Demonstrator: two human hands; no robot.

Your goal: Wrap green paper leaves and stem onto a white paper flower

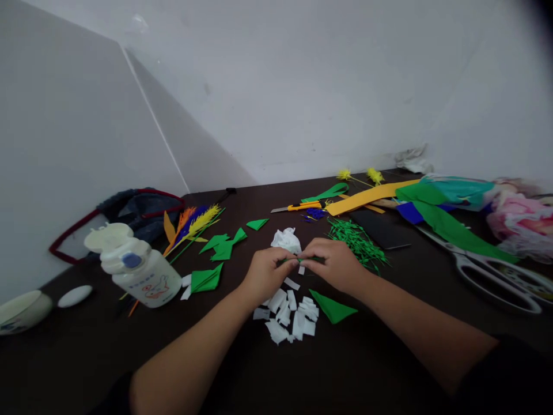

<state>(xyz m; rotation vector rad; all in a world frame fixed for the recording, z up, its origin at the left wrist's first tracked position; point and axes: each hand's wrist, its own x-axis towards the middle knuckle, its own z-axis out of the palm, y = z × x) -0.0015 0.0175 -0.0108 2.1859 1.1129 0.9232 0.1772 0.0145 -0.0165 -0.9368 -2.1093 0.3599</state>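
My left hand [265, 270] and my right hand [330, 262] meet above the middle of the dark table. Both are closed in a pinch, fingertips almost touching, on a thin strip of green paper [299, 260]; most of it is hidden by the fingers. Just behind them lies a crumpled white tissue [286, 240]. Small torn white tissue pieces [283, 314] are scattered in front of my hands. A green paper triangle [334, 306] lies below my right hand, and a heap of green paper shreds [358, 242] sits beyond it.
A white bottle [147, 276] with its lid up stands left, near folded green paper [206, 279] and colourful paper plumes [194, 225]. A utility knife [300, 206] lies at the back with its blade out. Large scissors [488, 271] and green and yellow paper strips [371, 197] lie right.
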